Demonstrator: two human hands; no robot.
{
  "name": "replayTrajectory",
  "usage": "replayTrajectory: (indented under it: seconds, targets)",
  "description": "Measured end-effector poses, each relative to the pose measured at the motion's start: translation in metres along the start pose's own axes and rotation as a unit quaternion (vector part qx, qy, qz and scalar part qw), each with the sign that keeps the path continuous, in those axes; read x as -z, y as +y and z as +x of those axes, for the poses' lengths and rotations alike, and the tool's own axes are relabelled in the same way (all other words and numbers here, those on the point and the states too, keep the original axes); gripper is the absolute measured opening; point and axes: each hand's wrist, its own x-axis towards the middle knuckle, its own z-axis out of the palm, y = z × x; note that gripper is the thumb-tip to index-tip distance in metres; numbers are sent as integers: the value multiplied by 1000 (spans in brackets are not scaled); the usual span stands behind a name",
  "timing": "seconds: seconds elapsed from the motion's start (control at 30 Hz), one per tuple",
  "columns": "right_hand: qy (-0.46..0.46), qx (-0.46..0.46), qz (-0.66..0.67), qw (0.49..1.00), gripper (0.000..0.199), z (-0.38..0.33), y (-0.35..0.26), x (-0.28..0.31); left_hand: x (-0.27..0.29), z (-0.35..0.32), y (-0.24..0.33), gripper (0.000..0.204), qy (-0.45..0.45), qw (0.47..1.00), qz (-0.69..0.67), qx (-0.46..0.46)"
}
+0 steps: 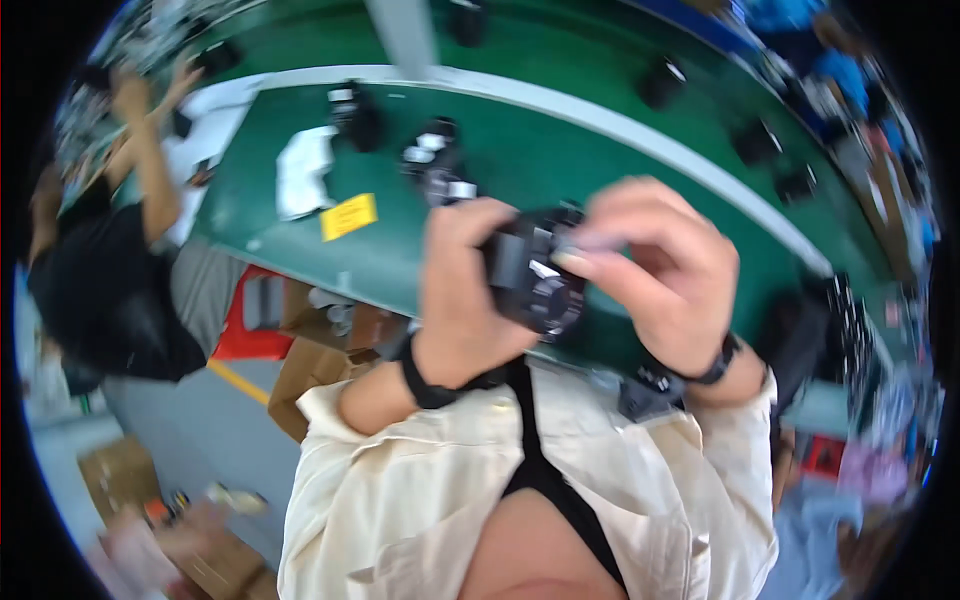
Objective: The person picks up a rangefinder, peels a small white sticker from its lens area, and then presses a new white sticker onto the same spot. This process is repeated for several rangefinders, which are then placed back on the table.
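Note:
Over the near edge of the green table (255, 205), my left hand (452, 290) is closed round a chunky black device (518, 268) with a rounded front and silvery marks. Its exact kind does not show. My right hand (675, 275) pinches thumb and fingers together against the device's right side. Whatever lies between those fingertips is hidden and blurred. Beyond my left hand lies a black object with white patches (430, 150), and a similar black object (357, 118) is farther left. Close to them are a white sheet or bag (303, 172) and a yellow card (348, 217).
A white raised strip (560, 97) crosses behind the table, with several black objects (663, 82) beyond it. A co-worker in a black top (115, 290) is at the left. Cardboard boxes (312, 382) and a red container (240, 343) sit below the table's left side.

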Motion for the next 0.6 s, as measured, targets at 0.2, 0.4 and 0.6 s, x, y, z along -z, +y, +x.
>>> replayTrajectory:
  seconds: [0.2, 0.4, 0.6]
  targets:
    - [2, -59, 108, 992, 16, -6, 8, 22, -23, -1, 1, 79, -53, 994, -95, 22]
    - [15, -72, 3, 997, 13, -12, 9, 21, -22, -9, 5, 80, -59, 995, -80, 24]
    - [10, -64, -39, 997, 11, -8, 9, 26, -22, -8, 1, 81, -56, 996, -68, 24]
